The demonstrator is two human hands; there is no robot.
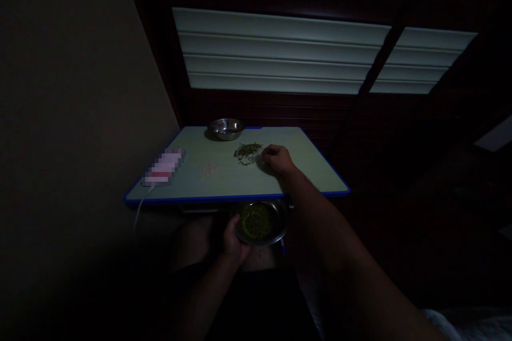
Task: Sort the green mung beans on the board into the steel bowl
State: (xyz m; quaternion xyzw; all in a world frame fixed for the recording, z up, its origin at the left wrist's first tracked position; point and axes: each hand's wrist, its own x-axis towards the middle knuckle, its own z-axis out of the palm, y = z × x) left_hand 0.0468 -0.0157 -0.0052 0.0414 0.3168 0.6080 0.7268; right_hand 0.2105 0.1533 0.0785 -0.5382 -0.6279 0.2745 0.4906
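Note:
My left hand (235, 242) grips the left rim of a metal bowl (283, 226) below the table's front edge, above my lap. Inside the bowl lies a heap of small green grains (256, 221) that look like mung beans. Over the tabletop, my right hand (278, 158) is closed with its fingertips together; whether anything is between them is hidden. Just left of those fingers, a loose scatter of similar green-brown grains (246, 152) lies on the table. The dim light blurs fine detail.
The pale table (192, 184) has a blue edge. A second metal bowl (226, 129) stands at its back left. A phone-like blurred object (164, 167) with a white cable (140, 208) lies at left, and a faint pale patch (208, 169) nearby. Dark slatted panels rise behind.

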